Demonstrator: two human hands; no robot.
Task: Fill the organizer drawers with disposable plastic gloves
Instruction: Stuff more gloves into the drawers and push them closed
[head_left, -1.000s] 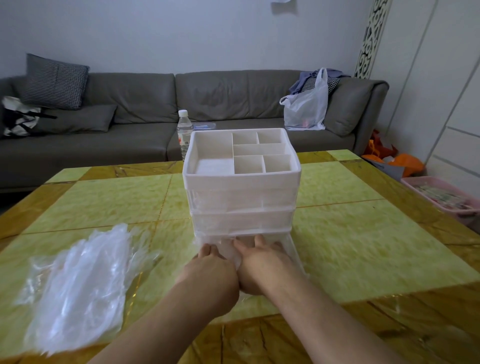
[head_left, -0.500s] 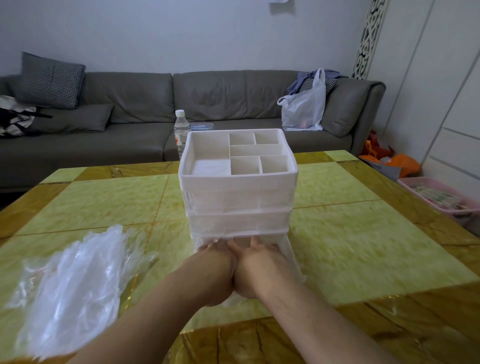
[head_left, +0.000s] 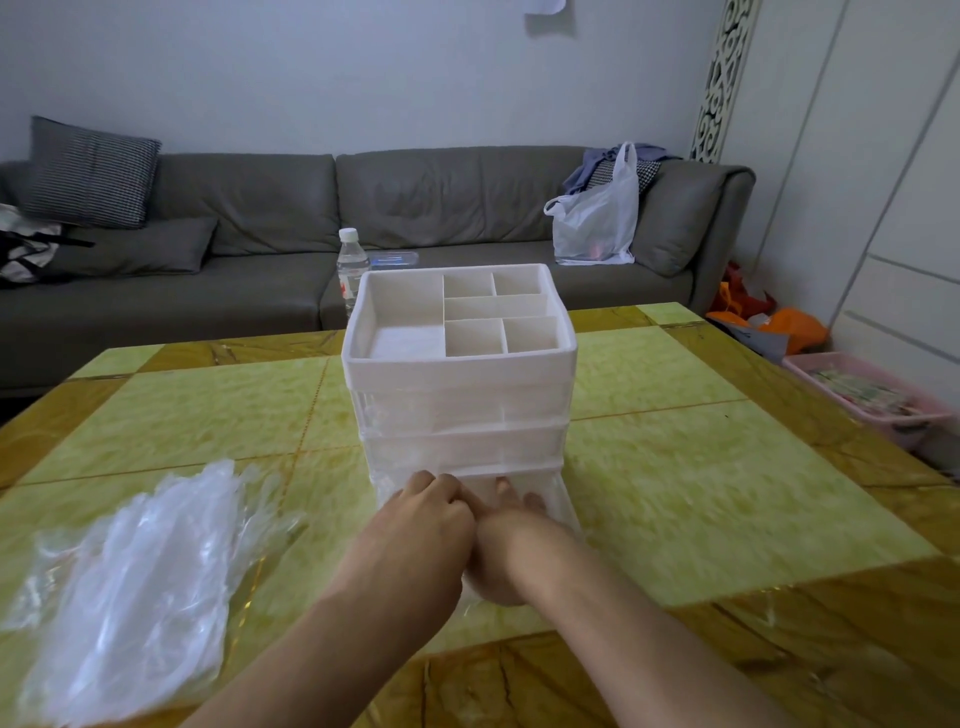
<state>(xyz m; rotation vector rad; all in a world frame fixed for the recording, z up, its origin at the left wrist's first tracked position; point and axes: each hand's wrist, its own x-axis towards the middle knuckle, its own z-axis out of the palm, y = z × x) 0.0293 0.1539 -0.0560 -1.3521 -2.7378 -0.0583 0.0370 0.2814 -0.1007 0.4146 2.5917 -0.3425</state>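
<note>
Sofa (head_left: 260, 270) stands behind green-and-amber tiled table (head_left: 727, 493) bearing organizer (head_left: 460, 395).

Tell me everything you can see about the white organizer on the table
The organizer is a white, plastic-looking box standing upright near the middle of the green and yellow table. Its open top tray is split into one large compartment on the left and five smaller ones on the right, all looking empty. Below sit stacked translucent drawers; the bottom drawer is pulled out toward the camera. The left hand and right hand reach into that drawer, side by side. What they press is hidden.
</note>
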